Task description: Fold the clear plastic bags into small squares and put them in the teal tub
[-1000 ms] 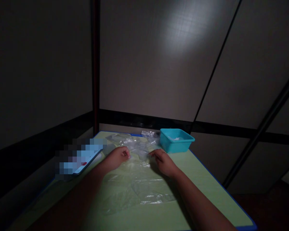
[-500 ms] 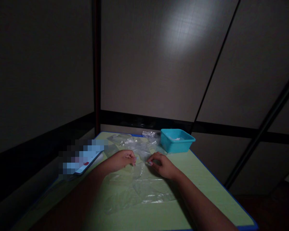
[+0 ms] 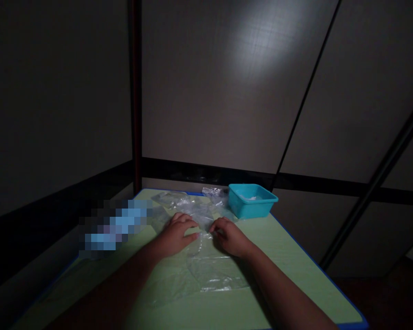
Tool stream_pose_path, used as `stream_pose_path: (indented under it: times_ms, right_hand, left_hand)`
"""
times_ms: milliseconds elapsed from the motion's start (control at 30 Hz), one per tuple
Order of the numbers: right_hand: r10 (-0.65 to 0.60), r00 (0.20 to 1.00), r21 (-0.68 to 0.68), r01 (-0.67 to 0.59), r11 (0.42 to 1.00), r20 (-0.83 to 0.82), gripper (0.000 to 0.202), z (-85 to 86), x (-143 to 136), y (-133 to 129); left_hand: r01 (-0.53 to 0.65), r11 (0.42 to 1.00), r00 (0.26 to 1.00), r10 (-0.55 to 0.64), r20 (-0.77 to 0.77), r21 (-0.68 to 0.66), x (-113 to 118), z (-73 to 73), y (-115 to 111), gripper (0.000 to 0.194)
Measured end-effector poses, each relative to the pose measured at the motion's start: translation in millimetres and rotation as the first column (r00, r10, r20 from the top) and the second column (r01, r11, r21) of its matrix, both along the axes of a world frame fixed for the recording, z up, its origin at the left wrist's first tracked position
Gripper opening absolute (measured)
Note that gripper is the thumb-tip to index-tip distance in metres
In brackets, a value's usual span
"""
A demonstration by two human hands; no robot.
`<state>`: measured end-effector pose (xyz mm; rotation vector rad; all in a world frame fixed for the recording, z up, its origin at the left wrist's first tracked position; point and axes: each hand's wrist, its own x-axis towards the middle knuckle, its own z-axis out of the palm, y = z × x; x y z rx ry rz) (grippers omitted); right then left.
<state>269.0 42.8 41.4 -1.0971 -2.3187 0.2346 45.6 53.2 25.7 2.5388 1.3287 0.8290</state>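
Observation:
Clear plastic bags [image 3: 216, 272] lie spread over the middle of a light green table [image 3: 289, 275]. My left hand [image 3: 179, 233] rests over the plastic with thumb and fingers apart and nothing visible between them. Just to its right, my right hand [image 3: 229, 234] has its fingertips pinched together at the upper edge of the nearer bag; what they hold is too small to make out. More crumpled clear plastic [image 3: 189, 204] lies beyond both hands.
A turquoise basket [image 3: 253, 208] with whitish contents stands at the back right of the table. On the left edge is a device, blurred by pixelation [image 3: 117, 227]. Dark panelled walls [image 3: 209, 91] rise behind and to the left.
My left hand has opened its thumb and fingers, which were pinched together before, and turned slightly. My right hand has stayed almost in place.

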Motion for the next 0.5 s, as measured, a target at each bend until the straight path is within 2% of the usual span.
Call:
stream_pose_path:
  times_ms: [133, 267, 400, 500]
  right_hand:
    - [0.022, 1.0, 0.011, -0.022, 1.0, 0.004, 0.029, 1.9, 0, -1]
    - [0.057, 0.998, 0.017, -0.057, 0.998, 0.011, 0.029, -0.2, 1, 2]
    - [0.047, 0.998, 0.032, -0.049, 0.998, 0.036, 0.028, -4.7, 3, 6]
    - [0.021, 0.998, 0.027, -0.023, 0.999, 0.056, 0.026, -5.8, 4, 7]
  left_hand:
    - [-0.045, 0.997, 0.997, 0.04, -0.071, -0.063, 2, -7.9, 3, 0.038]
    - [0.004, 0.996, 0.998, -0.009, -0.06, -0.089, 3, -11.2, 2, 0.037]
    - [0.153, 0.988, 0.987, -0.153, 0.058, 0.008, 5, -5.2, 3, 0.019]
    - [0.127, 0.988, 0.974, -0.142, 0.178, 0.092, 8, 1.2, 4, 0.018]
